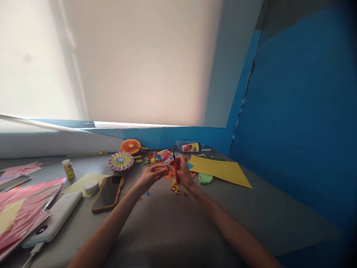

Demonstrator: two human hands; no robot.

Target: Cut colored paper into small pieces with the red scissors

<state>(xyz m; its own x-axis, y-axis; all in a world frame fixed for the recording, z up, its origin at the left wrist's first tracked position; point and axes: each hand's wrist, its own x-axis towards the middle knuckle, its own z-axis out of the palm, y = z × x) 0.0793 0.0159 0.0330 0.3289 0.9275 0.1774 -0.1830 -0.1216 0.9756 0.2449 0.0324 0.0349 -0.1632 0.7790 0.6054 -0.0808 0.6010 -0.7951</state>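
Bench (156, 227), grey; blue wall (295, 111) at three o'clock. My left grip (152, 176): fingers closed in a pinch on a small orange paper scrap (168, 175), at twelve o'clock from me, likely light and limp, best taken by its edge. My right grip (182, 172): closed around red-handled scissors (175, 169), blades upright. Yellow card (220, 171) at two o'clock; paper rosettes (121, 161) at eleven.

a white power bank (52, 219) lies at eight o'clock, a phone in a tan case (108, 193) at nine, a paper rosette (121, 161) at ten, a glue bottle (192, 147) at one, yellow card (220, 171) at three.
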